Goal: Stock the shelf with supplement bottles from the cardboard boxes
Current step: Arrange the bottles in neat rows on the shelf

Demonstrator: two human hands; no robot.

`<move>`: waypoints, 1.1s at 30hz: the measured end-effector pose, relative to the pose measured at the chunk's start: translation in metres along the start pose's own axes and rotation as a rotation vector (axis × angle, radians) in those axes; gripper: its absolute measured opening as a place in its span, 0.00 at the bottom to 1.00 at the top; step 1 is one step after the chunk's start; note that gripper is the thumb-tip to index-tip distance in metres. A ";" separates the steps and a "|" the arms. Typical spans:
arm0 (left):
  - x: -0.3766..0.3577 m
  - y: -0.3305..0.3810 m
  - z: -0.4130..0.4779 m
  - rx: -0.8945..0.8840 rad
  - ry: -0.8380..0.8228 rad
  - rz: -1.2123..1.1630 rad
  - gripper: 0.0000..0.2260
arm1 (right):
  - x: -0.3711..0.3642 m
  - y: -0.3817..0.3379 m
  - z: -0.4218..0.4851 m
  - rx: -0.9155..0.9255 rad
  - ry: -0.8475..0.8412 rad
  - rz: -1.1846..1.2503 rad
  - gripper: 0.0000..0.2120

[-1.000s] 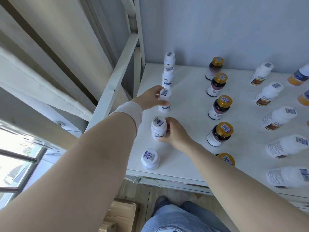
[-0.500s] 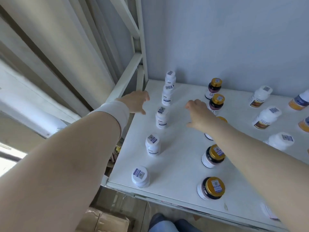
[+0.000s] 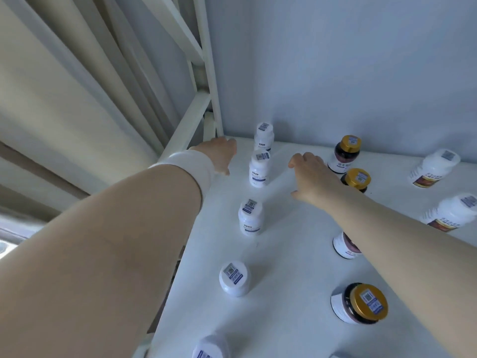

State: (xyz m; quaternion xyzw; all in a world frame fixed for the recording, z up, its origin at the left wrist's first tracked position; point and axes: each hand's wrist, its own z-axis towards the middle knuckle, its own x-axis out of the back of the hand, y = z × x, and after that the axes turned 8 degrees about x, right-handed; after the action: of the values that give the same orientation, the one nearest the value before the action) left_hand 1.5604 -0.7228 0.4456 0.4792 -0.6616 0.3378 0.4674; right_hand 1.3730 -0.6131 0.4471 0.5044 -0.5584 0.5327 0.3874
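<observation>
A white shelf board (image 3: 284,254) carries rows of supplement bottles. Several small white bottles with blue labels stand in a line down its left side; the second from the back (image 3: 259,168) sits between my two hands. My left hand (image 3: 219,155), white wristband on the wrist, hovers open near the back left corner, just left of that bottle. Open and empty, my right hand (image 3: 308,180) is right of the same bottle and touches nothing. Dark bottles with gold caps (image 3: 346,153) form a second row, partly hidden under my right forearm.
Larger white bottles with red labels (image 3: 433,169) stand at the right. The white shelf frame post (image 3: 209,73) rises at the back left corner against a pale blue wall. Beige curtain folds (image 3: 64,86) hang to the left.
Both hands let go of the small white bottles they held a second ago and reached further back on the shelf. The view tilted up, so the cardboard box below dropped out of sight.
</observation>
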 end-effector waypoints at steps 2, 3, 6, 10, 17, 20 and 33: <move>0.000 0.001 0.019 0.007 -0.018 -0.060 0.25 | -0.004 -0.002 0.011 -0.030 -0.006 0.045 0.27; 0.000 0.002 0.028 0.012 -0.021 -0.108 0.26 | -0.006 -0.003 0.016 -0.040 -0.010 0.076 0.28; 0.000 0.010 0.051 0.049 -0.003 -0.337 0.30 | -0.017 -0.006 0.029 -0.052 0.007 0.182 0.32; -0.003 0.019 0.077 0.017 -0.047 -0.701 0.34 | -0.037 -0.007 0.043 -0.096 0.088 0.411 0.36; -0.014 0.031 0.097 -0.065 -0.094 -0.869 0.28 | -0.057 -0.012 0.055 -0.121 0.163 0.592 0.31; -0.018 0.030 0.102 -0.089 -0.065 -0.944 0.24 | -0.061 -0.013 0.058 -0.121 0.196 0.626 0.27; -0.011 0.020 0.101 -0.161 -0.146 -0.978 0.21 | -0.070 -0.007 0.069 -0.081 0.210 0.681 0.26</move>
State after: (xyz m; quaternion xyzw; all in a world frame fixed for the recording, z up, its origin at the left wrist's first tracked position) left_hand 1.5125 -0.8028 0.4014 0.7181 -0.4142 -0.0075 0.5592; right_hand 1.4003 -0.6703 0.3719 0.2162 -0.6722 0.6576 0.2625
